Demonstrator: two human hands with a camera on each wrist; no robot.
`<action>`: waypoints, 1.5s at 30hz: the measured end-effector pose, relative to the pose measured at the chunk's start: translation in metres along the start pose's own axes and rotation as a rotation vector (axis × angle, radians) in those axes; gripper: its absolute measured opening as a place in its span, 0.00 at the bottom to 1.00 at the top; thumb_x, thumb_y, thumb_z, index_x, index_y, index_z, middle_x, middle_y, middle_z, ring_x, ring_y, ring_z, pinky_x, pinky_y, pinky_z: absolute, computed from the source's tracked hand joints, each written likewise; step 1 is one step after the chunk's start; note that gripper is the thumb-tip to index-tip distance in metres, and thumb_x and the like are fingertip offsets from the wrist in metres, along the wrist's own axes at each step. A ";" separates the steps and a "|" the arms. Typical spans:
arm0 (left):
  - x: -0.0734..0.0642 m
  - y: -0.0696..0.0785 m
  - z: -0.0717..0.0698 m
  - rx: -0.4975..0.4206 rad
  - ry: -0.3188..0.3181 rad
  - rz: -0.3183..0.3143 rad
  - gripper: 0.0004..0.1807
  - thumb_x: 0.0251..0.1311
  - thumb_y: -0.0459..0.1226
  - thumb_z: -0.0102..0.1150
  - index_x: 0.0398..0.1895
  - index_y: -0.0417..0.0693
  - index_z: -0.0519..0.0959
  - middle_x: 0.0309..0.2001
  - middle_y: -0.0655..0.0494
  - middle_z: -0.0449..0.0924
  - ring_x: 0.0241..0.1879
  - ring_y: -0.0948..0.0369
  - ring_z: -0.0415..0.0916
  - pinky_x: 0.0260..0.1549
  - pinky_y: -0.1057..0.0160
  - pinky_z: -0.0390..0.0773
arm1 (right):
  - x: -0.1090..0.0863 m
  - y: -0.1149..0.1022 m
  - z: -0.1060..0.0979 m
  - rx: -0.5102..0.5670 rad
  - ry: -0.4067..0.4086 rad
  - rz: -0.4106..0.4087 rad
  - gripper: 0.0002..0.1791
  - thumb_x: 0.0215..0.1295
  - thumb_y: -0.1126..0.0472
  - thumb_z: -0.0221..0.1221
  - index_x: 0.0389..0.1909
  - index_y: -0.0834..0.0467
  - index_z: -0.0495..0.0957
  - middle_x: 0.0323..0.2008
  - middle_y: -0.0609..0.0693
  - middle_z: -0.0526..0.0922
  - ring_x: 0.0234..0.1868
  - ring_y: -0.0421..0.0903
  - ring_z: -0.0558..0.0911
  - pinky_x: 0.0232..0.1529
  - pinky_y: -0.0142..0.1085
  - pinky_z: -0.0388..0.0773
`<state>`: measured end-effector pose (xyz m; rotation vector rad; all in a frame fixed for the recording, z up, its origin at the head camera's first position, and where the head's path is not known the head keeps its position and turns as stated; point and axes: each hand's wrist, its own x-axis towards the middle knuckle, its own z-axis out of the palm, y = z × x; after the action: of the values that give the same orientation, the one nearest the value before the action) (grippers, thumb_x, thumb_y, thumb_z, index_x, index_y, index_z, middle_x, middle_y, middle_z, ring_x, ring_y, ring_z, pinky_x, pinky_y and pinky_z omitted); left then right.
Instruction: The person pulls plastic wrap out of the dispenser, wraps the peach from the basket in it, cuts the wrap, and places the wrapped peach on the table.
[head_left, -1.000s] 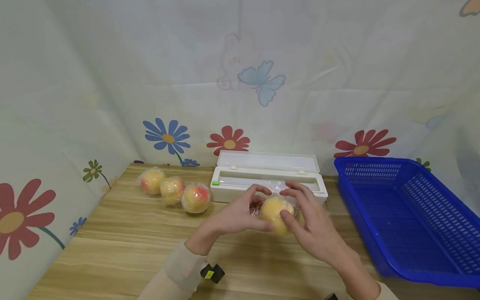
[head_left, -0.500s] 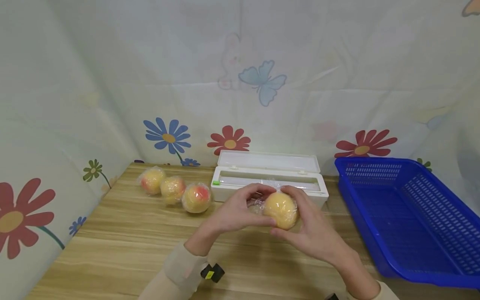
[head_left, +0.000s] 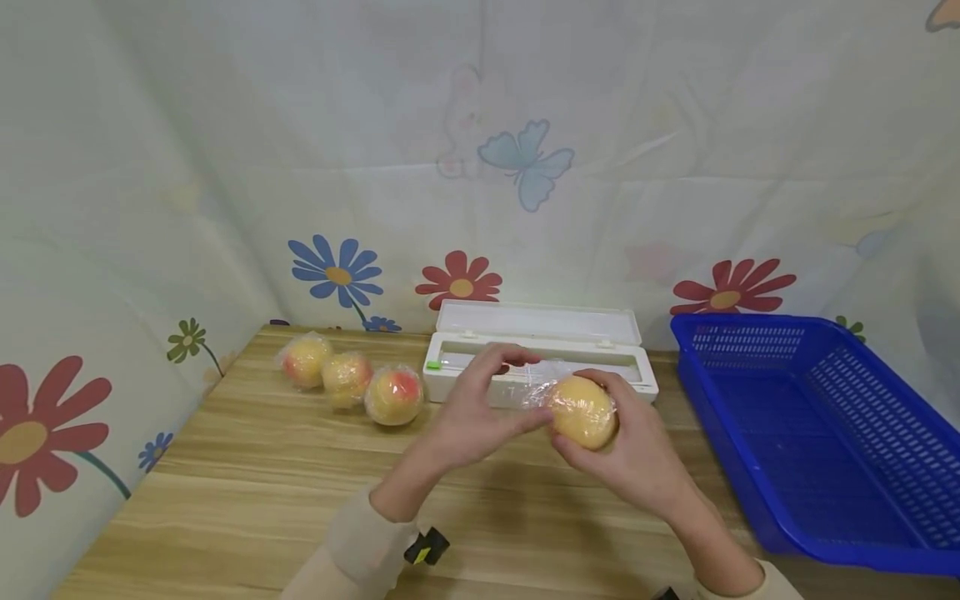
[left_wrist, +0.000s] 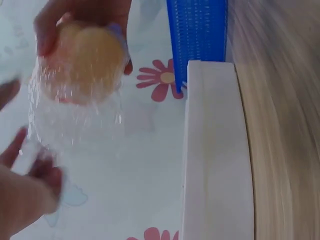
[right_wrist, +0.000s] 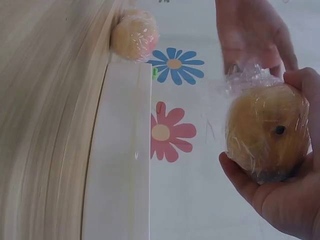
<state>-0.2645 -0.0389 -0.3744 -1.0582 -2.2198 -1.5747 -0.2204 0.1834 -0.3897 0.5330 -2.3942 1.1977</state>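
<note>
My right hand [head_left: 637, 454] grips a yellow peach [head_left: 583, 412] from its right side, thumb below and fingers behind. Clear plastic wrap [right_wrist: 267, 112] covers the peach, and a dark spot shows on the fruit in the right wrist view. A loose part of the plastic wrap stretches left from the peach, crinkled and see-through. At its end are the curled fingers of my left hand [head_left: 472, 408], which seem to hold it; the left wrist view is blurred there. My left thumb points toward the peach. Both hands are raised in front of the white cling film box [head_left: 457, 386].
Three wrapped peaches with red patches, the nearest peach [head_left: 394, 396] among them, sit in a row on the wooden table [head_left: 247, 483] at left. The box's clear lid [head_left: 536, 318] stands up behind a roll. A blue plastic basket [head_left: 750, 475] stands at right.
My right hand has turned the peach and carried it slightly right and up. My left hand has moved away from the fruit, and the loose wrap now spans the space between.
</note>
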 end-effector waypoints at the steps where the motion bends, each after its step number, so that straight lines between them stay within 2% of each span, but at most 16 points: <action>1: -0.001 0.001 0.001 0.003 0.062 0.043 0.25 0.59 0.39 0.76 0.57 0.48 0.76 0.53 0.59 0.77 0.55 0.56 0.73 0.56 0.55 0.73 | 0.000 0.000 0.000 -0.004 0.007 0.018 0.40 0.50 0.54 0.80 0.63 0.56 0.72 0.50 0.47 0.82 0.44 0.44 0.81 0.40 0.39 0.81; 3: -0.002 0.004 0.003 -0.021 0.155 0.134 0.17 0.61 0.35 0.73 0.50 0.46 0.77 0.45 0.56 0.79 0.46 0.55 0.75 0.47 0.58 0.76 | 0.000 0.000 0.000 -0.013 0.019 0.056 0.40 0.52 0.52 0.79 0.63 0.57 0.71 0.50 0.49 0.81 0.44 0.45 0.81 0.40 0.40 0.81; 4: -0.003 0.005 0.004 -0.031 0.179 0.177 0.13 0.62 0.34 0.71 0.46 0.45 0.77 0.41 0.56 0.79 0.40 0.56 0.75 0.41 0.60 0.77 | 0.000 0.000 0.000 -0.023 0.027 0.070 0.40 0.53 0.51 0.78 0.64 0.58 0.71 0.50 0.50 0.81 0.45 0.45 0.81 0.41 0.41 0.81; 6: -0.004 0.007 0.006 -0.043 0.178 0.232 0.07 0.64 0.32 0.69 0.39 0.45 0.79 0.32 0.57 0.78 0.30 0.59 0.73 0.30 0.65 0.75 | 0.001 0.001 0.000 -0.039 0.043 0.087 0.40 0.55 0.49 0.77 0.64 0.59 0.70 0.52 0.51 0.79 0.46 0.46 0.80 0.42 0.41 0.81; 8: -0.005 0.007 0.009 -0.030 0.140 0.231 0.03 0.66 0.33 0.67 0.35 0.47 0.81 0.28 0.60 0.78 0.25 0.64 0.70 0.23 0.68 0.73 | 0.002 0.001 0.000 -0.049 0.063 0.087 0.39 0.56 0.49 0.77 0.64 0.59 0.70 0.54 0.51 0.77 0.47 0.46 0.78 0.43 0.41 0.80; 11: -0.004 0.007 0.014 0.037 0.104 0.174 0.03 0.68 0.34 0.66 0.34 0.47 0.83 0.28 0.62 0.80 0.25 0.68 0.73 0.22 0.69 0.76 | 0.003 0.001 0.000 -0.044 0.079 0.090 0.38 0.57 0.48 0.76 0.63 0.59 0.71 0.56 0.51 0.76 0.49 0.46 0.77 0.43 0.40 0.80; 14: -0.004 0.007 0.018 0.089 0.094 0.077 0.03 0.69 0.35 0.65 0.41 0.45 0.84 0.35 0.61 0.83 0.33 0.67 0.79 0.29 0.68 0.82 | 0.003 0.001 0.000 -0.023 0.084 0.113 0.39 0.57 0.48 0.76 0.64 0.59 0.71 0.55 0.51 0.76 0.49 0.47 0.78 0.43 0.40 0.81; 17: -0.004 0.006 0.021 0.082 0.076 -0.008 0.10 0.70 0.36 0.64 0.50 0.43 0.82 0.45 0.57 0.84 0.44 0.64 0.82 0.36 0.67 0.84 | 0.002 0.001 0.001 -0.003 0.093 0.126 0.39 0.57 0.49 0.76 0.65 0.58 0.70 0.54 0.52 0.77 0.48 0.47 0.79 0.43 0.39 0.81; 19: -0.005 0.007 0.023 0.045 0.052 -0.049 0.15 0.72 0.37 0.62 0.57 0.41 0.79 0.52 0.54 0.82 0.51 0.61 0.81 0.43 0.66 0.83 | 0.002 0.001 0.002 0.012 0.097 0.126 0.39 0.57 0.50 0.76 0.66 0.58 0.70 0.54 0.52 0.77 0.49 0.47 0.79 0.43 0.37 0.81; 22: -0.005 0.006 0.026 -0.043 0.010 -0.078 0.21 0.73 0.39 0.61 0.64 0.40 0.74 0.60 0.50 0.77 0.58 0.56 0.79 0.48 0.63 0.82 | 0.001 0.002 0.002 0.033 0.100 0.124 0.40 0.58 0.51 0.76 0.67 0.58 0.69 0.55 0.52 0.76 0.50 0.47 0.78 0.43 0.35 0.81; 26: -0.005 0.005 0.030 -0.147 -0.028 -0.082 0.24 0.75 0.39 0.59 0.69 0.40 0.69 0.65 0.49 0.72 0.63 0.50 0.75 0.51 0.60 0.80 | 0.000 0.001 0.003 0.042 0.100 0.124 0.42 0.59 0.51 0.75 0.69 0.58 0.67 0.57 0.53 0.75 0.51 0.48 0.78 0.45 0.34 0.80; 31: -0.005 0.004 0.033 -0.233 -0.049 -0.078 0.26 0.74 0.35 0.58 0.72 0.40 0.67 0.68 0.48 0.69 0.66 0.49 0.72 0.56 0.57 0.78 | 0.000 0.001 0.002 0.014 0.115 0.087 0.42 0.56 0.52 0.77 0.68 0.59 0.68 0.55 0.52 0.76 0.49 0.46 0.78 0.43 0.34 0.79; 35: -0.006 0.003 0.034 -0.246 -0.078 -0.076 0.30 0.74 0.36 0.59 0.75 0.41 0.65 0.70 0.50 0.68 0.68 0.53 0.69 0.59 0.59 0.75 | -0.001 0.000 0.001 -0.025 0.124 0.040 0.43 0.52 0.55 0.79 0.66 0.60 0.69 0.54 0.52 0.78 0.48 0.45 0.78 0.42 0.36 0.79; 41: -0.006 0.002 0.034 -0.236 -0.116 -0.060 0.34 0.74 0.47 0.58 0.77 0.46 0.62 0.73 0.55 0.66 0.70 0.59 0.65 0.61 0.61 0.73 | 0.000 0.001 0.001 -0.032 0.119 -0.007 0.44 0.49 0.57 0.80 0.66 0.58 0.70 0.54 0.51 0.79 0.48 0.45 0.79 0.41 0.38 0.79; 45: -0.005 0.003 0.035 -0.244 -0.122 -0.064 0.37 0.72 0.49 0.60 0.78 0.47 0.62 0.73 0.58 0.65 0.71 0.60 0.65 0.61 0.60 0.73 | 0.000 0.003 0.003 -0.040 0.098 -0.068 0.46 0.45 0.61 0.81 0.67 0.59 0.69 0.55 0.51 0.80 0.49 0.45 0.80 0.44 0.39 0.80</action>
<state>-0.2512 -0.0096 -0.3894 -1.1868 -2.1992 -1.8956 -0.2223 0.1830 -0.3932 0.5269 -2.2944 1.1186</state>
